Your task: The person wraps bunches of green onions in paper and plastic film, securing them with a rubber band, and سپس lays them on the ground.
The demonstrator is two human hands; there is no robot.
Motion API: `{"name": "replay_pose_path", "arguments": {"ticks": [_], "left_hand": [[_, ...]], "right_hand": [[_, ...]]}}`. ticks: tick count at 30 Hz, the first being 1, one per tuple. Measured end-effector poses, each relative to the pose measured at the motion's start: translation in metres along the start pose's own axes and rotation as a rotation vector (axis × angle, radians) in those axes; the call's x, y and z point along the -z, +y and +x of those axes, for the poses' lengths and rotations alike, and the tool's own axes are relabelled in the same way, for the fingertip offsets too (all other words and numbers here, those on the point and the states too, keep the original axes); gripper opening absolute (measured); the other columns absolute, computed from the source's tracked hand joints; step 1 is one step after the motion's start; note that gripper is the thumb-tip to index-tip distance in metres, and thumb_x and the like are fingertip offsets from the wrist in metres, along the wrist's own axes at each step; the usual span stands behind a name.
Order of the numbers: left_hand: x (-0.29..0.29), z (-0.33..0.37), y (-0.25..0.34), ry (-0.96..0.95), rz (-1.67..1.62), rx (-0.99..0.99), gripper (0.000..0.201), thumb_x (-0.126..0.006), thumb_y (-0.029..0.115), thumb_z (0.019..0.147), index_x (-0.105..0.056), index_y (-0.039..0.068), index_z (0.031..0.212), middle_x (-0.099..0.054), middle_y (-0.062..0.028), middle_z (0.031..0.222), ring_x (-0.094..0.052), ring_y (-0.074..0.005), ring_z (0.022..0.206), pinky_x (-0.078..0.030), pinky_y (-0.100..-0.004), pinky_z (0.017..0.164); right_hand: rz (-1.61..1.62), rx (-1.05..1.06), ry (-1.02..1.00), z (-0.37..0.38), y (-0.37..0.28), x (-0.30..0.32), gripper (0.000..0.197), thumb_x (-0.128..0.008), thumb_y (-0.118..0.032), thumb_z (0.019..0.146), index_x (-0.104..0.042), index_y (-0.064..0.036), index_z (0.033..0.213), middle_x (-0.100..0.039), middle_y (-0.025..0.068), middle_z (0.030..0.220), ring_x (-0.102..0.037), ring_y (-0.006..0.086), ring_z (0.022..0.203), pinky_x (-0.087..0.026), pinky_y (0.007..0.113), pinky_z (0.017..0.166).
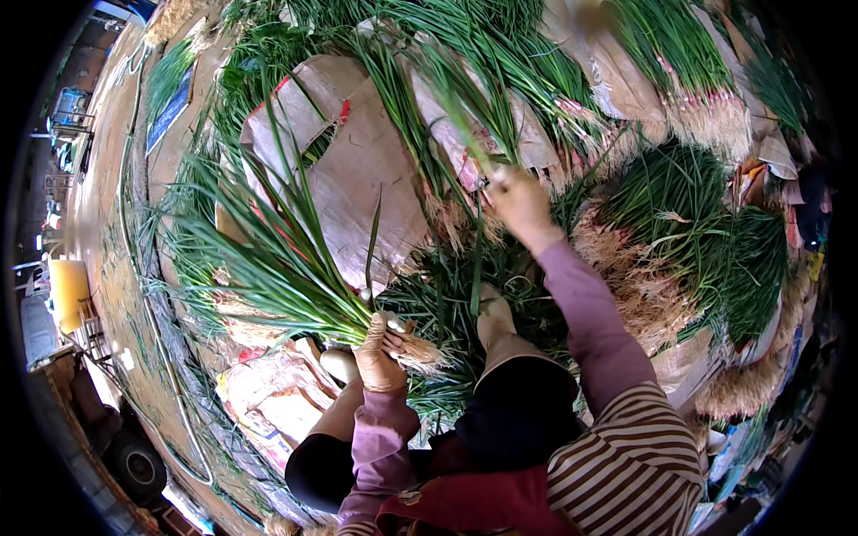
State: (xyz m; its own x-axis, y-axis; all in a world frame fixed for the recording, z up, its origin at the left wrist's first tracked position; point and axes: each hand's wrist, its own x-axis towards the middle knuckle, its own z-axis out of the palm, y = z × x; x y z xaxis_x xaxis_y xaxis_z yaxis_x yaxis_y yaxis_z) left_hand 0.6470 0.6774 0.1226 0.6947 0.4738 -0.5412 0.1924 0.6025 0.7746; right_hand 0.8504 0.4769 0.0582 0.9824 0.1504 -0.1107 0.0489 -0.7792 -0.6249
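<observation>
A bunch of green onions [332,302] is gripped near its root end by my left hand [381,357], whose fingers are wrapped round the white stems. The leaves fan out to the upper left and the pale roots stick out to the right of the fist. Further forward and to the right, my right hand [521,204] is closed and somewhat blurred. A blurred green onion stalk [466,134] runs up and to the left from its fingers. Close by lie loose green onions [429,183] with their roots toward me, on a whitish woven sack [366,170].
More piled green onions [666,192] lie at the right, beside a heap of roots [626,277]. A crumpled printed sack [277,393] is by my left boot [340,364]. Leaf scraps litter the ground under my legs. A hose [161,330] and a vehicle wheel [138,466] are at the left.
</observation>
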Motion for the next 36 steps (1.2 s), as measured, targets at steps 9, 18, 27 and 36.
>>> {"name": "replay_pose_path", "arguments": {"ticks": [9,18,27,36], "left_hand": [[-0.001,0.004,-0.012,-0.08,-0.018,0.143,0.018,-0.056,0.019,0.083,-0.055,0.004,0.075,-0.046,-0.0011,0.059,-0.042,-0.0126,0.05,-0.047,-0.0342,0.069],[0.001,0.009,-0.021,-0.04,0.092,0.221,0.011,-0.059,0.008,0.08,-0.059,-0.003,0.081,-0.056,-0.0084,0.067,-0.054,-0.0158,0.054,-0.051,-0.0334,0.063],[-0.006,0.005,-0.028,-0.058,0.178,0.239,0.017,-0.058,0.012,0.083,-0.061,-0.004,0.085,-0.059,-0.0082,0.077,-0.054,-0.015,0.062,-0.051,-0.0328,0.067],[0.004,0.01,-0.036,-0.226,0.236,0.346,0.032,-0.055,0.007,0.081,-0.052,-0.005,0.111,-0.057,-0.008,0.068,-0.052,-0.0128,0.051,-0.047,-0.0242,0.053]], "right_hand": [[-0.062,-0.338,0.343,0.013,0.085,-0.016,0.023,-0.055,-0.018,0.081,-0.06,-0.0094,0.102,-0.062,0.0166,0.09,-0.059,0.0329,0.078,-0.046,0.037,0.073],[0.057,-0.226,0.17,0.013,0.084,-0.026,0.021,-0.056,-0.02,0.075,-0.063,-0.0041,0.085,-0.061,0.0188,0.083,-0.058,0.0354,0.079,-0.045,0.04,0.072],[0.051,-0.154,0.065,0.068,0.093,-0.032,0.02,-0.059,-0.016,0.072,-0.061,-0.0011,0.085,-0.061,0.0174,0.07,-0.06,0.0326,0.064,-0.048,0.038,0.064],[0.639,0.249,-0.409,-0.075,-0.045,-0.042,0.014,-0.063,-0.014,0.075,-0.058,-0.001,0.076,-0.059,0.0116,0.066,-0.059,0.0191,0.064,-0.044,0.031,0.059]]}}
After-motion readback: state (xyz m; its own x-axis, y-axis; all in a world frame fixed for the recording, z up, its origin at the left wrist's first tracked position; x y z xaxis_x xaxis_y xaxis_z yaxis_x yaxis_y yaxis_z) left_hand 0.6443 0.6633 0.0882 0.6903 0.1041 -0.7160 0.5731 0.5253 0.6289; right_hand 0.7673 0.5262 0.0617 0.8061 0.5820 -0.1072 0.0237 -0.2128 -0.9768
